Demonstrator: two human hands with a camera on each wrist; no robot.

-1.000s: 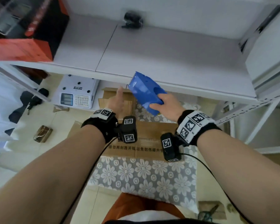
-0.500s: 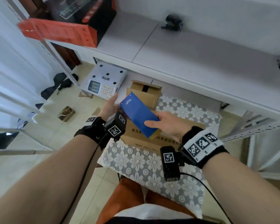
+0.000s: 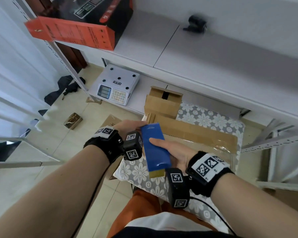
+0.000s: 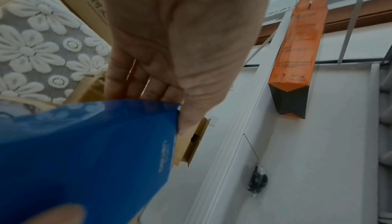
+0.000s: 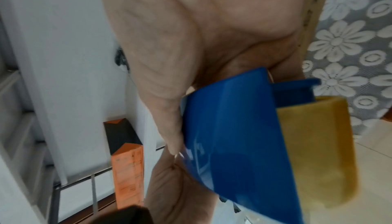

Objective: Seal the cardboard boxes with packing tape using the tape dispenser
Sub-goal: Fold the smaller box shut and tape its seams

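My right hand (image 3: 175, 152) clasps the dispenser (image 3: 154, 146), stiff, smooth, probably light plastic, while my left hand (image 3: 127, 125) pinches its far end.

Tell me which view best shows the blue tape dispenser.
The head view: the whole blue tape dispenser shows, gripped by the right hand. The left wrist view shows only a blurred blue side; the right wrist view shows its blue shell and brown tape close up, cropped.

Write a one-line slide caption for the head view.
Right hand holds a blue tape dispenser above cardboard boxes, left hand at its far end.
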